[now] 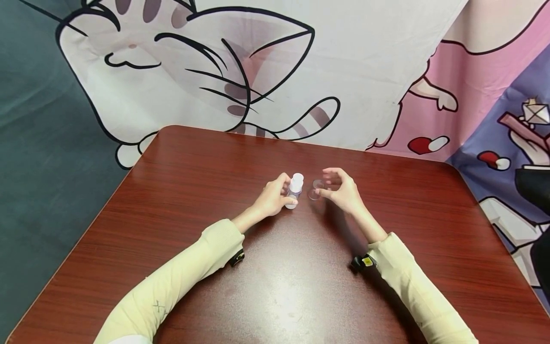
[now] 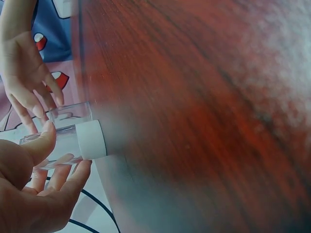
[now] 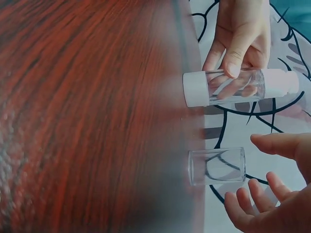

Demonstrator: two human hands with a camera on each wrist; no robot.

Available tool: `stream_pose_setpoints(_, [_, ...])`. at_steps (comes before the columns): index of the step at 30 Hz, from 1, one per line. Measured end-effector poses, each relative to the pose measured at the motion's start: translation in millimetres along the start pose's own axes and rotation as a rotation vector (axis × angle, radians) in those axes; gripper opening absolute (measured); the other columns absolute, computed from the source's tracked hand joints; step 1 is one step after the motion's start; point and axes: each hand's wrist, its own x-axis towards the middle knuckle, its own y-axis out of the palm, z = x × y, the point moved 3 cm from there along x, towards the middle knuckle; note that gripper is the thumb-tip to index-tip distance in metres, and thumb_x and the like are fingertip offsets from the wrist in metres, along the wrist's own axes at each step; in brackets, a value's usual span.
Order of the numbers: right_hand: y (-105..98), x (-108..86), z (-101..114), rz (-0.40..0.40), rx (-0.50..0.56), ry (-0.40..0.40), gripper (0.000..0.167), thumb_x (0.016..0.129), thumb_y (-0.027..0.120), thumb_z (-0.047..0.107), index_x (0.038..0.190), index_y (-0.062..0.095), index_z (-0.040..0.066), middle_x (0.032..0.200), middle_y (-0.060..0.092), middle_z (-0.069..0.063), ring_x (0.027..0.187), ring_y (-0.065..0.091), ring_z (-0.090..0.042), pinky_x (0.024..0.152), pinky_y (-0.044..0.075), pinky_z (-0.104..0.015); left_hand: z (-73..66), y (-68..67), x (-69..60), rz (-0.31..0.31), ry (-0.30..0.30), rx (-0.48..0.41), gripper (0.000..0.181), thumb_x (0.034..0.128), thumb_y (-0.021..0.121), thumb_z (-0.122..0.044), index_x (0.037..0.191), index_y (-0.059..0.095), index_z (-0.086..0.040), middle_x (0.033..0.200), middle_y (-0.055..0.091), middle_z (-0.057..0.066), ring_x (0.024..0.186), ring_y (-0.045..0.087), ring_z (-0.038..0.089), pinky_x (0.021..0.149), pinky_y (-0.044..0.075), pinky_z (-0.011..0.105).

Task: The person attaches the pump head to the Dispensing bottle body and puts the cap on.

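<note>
My left hand (image 1: 269, 198) grips a clear pump bottle (image 1: 294, 192) that stands upright on the table. The bottle has a white base (image 3: 195, 89) and a white top (image 3: 281, 83); in the right wrist view, the thumb lies across its clear body with fingers behind. To its right, a clear cylindrical cap (image 3: 218, 166) stands on the tabletop. My right hand (image 1: 343, 193) is beside this cap, thumb and fingers spread on its right side. A gap shows between those fingers and the cap in the right wrist view.
The reddish-brown wooden table (image 1: 180, 191) has its far edge against a hanging cloth (image 1: 365, 57) printed with a cartoon cat. Small black cameras sit at the left wrist (image 1: 237, 258) and right wrist (image 1: 363, 263).
</note>
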Motion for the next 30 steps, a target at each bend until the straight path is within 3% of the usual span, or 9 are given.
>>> stream_pose_setpoints(5, [1,2.0,-6,0.032,0.052,0.081,0.064,0.073,0.080,0.004,0.129,0.050,0.000,0.125,0.060,-0.025,0.113,0.057,-0.036,0.084,0.046,-0.022,0.4,0.0,-0.1,-0.003,0.007,0.009,0.038,0.0801,0.076,-0.007,0.106,0.049,-0.002,0.106,0.068,0.019,0.097,0.067,0.029,0.086,0.053,0.039])
stream_pose_setpoints(10, [4,4.3,-12,0.055,0.097,0.123,0.066,0.073,0.079,0.001,0.130,0.047,-0.003,0.125,0.058,-0.025,0.111,0.056,-0.033,0.078,0.045,-0.014,-0.2,-0.4,-0.2,-0.003,0.002,0.011,0.038,0.0801,0.076,-0.008,0.106,0.049,-0.002,0.106,0.068,0.018,0.097,0.067,0.029,0.087,0.053,0.039])
stream_pose_setpoints(16, [5,5.2,-12,0.067,0.111,0.128,0.063,0.074,0.078,-0.001,0.130,0.048,-0.004,0.124,0.057,-0.027,0.103,0.057,-0.024,0.076,0.045,-0.011,-1.4,-0.9,-1.1,0.002,0.003,0.010,0.038,0.0802,0.076,-0.007,0.106,0.049,-0.002,0.107,0.068,0.019,0.098,0.067,0.029,0.087,0.053,0.039])
stream_pose_setpoints(30, [12,9.6,-15,0.086,0.087,0.140,0.062,0.072,0.079,-0.001,0.128,0.051,-0.003,0.119,0.059,-0.026,0.101,0.055,-0.025,0.075,0.043,-0.014,-1.7,-0.8,-0.5,0.010,-0.010,0.003,0.038,0.0806,0.075,-0.007,0.107,0.049,-0.002,0.106,0.068,0.019,0.098,0.066,0.029,0.086,0.053,0.038])
